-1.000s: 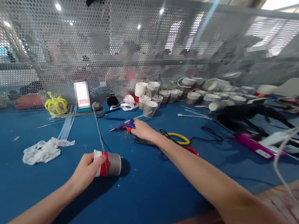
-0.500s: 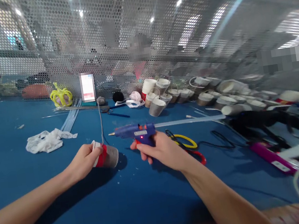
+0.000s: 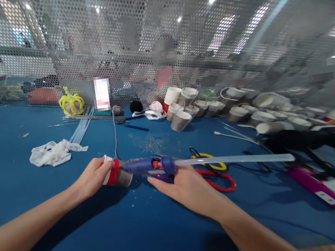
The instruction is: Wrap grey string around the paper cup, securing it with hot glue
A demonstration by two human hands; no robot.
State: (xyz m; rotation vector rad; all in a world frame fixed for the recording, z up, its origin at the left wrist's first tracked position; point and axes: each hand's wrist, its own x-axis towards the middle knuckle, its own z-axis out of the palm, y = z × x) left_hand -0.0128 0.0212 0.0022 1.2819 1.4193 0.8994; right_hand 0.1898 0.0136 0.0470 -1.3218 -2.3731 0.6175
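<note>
My left hand [image 3: 95,177] is closed round the rim end of a paper cup [image 3: 126,178], which lies tilted on its side. The cup has a white rim, a red band and a grey yarn-wrapped lower part. Grey yarn [image 3: 115,137] runs from it back to a small grey ball [image 3: 116,109]. In my right hand [image 3: 188,185] is a blue glue gun [image 3: 142,167], its fingers wrapped round the handle. The gun's nozzle is at the cup's red band; whether it touches, I cannot tell. A long clear glue stick [image 3: 237,159] sticks out of its back.
Crumpled white plastic [image 3: 51,153] lies to the left. Several cups [image 3: 181,120] stand along the mesh panel [image 3: 129,31] at the back. Scissors with red and yellow handles [image 3: 232,183] lie right of my right hand, near a purple power strip [image 3: 316,189]. A yellow yarn pumpkin [image 3: 71,103] sits back left.
My right hand has brought the glue gun left and down, so its nozzle has come from beside the cup to its red band. My left hand keeps its hold on the cup.
</note>
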